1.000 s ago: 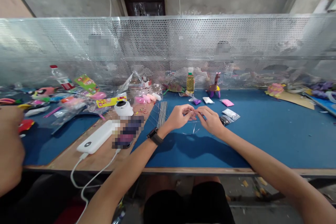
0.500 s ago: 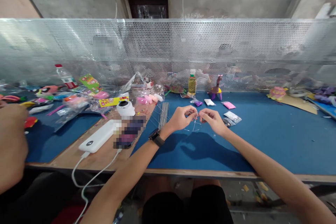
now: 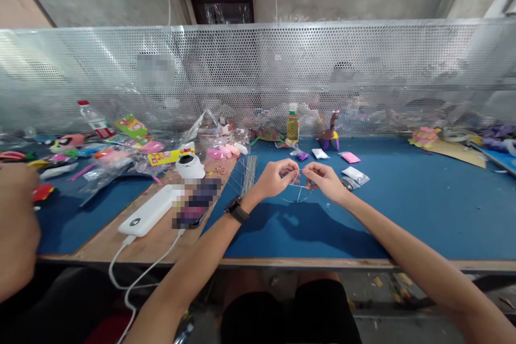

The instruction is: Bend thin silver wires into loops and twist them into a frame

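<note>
A thin bent wire frame (image 3: 299, 193) hangs between my hands above the blue table, with several fine strands spreading below the fingers. My left hand (image 3: 278, 178), with a black watch on its wrist, pinches the wire at its upper left. From the other side my right hand (image 3: 323, 180) pinches it with thumb and forefinger. The exact spot where the fingertips grip is too small to make out. Left of my hands lies a bundle of straight wires (image 3: 250, 173). Just beyond them are a purple packet (image 3: 302, 156), a white packet (image 3: 320, 153) and a pink packet (image 3: 350, 157).
A brown, yellow and purple clay animal (image 3: 332, 131) and a bottle of yellow liquid (image 3: 292, 126) stand at the perforated metal divider (image 3: 266, 64). To the left are a white power bank (image 3: 151, 210), a phone (image 3: 197, 204) and a co-worker's arm (image 3: 16, 226).
My fingertips have drawn slightly apart, and the wire frame has shifted in them. Both hands still grip it. The whole view has moved a little.
</note>
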### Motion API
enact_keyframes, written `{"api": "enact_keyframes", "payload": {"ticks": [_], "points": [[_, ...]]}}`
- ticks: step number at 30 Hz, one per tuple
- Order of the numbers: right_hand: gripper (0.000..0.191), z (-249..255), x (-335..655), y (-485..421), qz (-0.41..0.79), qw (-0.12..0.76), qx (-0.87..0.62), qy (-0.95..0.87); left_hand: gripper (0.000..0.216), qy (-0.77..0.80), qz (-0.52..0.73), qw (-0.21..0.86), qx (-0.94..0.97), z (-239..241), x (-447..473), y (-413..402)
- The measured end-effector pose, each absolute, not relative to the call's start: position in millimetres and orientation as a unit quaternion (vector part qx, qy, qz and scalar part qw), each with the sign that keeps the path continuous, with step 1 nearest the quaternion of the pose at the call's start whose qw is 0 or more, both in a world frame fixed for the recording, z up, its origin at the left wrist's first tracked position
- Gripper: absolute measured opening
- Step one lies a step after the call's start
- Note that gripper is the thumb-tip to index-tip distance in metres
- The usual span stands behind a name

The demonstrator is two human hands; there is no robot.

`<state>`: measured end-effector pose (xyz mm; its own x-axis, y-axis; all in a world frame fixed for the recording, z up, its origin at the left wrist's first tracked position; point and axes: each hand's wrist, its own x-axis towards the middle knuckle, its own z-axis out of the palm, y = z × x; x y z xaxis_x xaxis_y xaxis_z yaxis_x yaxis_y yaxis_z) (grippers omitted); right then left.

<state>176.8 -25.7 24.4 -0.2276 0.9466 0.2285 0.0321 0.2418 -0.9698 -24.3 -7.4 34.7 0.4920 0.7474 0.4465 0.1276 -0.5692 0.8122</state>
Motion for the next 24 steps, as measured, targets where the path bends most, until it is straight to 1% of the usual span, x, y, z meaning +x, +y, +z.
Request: {"api": "enact_keyframes", "payload": {"ticks": [8,14,17,20,24], "points": [[0.041,25,171,-28,0.453,0.491,-0.374,-0.644,0.029,0.294,0.424,0.381,0.767,32,-23,-7],[0.051,14,169,-22,0.503,0.499,-0.37,-0.6,0.03,0.32,0.467,0.402,0.72,29,-23,-3],[0.052,8,166,-20,0.526,0.517,-0.347,-0.58,0.03,0.328,0.478,0.414,0.702,27,-23,0],[0.053,6,164,-20,0.526,0.527,-0.34,-0.574,0.031,0.325,0.472,0.428,0.699,27,-22,0],[0.057,7,161,-22,0.499,0.522,-0.348,-0.598,0.031,0.312,0.46,0.435,0.708,29,-19,-5]]}}
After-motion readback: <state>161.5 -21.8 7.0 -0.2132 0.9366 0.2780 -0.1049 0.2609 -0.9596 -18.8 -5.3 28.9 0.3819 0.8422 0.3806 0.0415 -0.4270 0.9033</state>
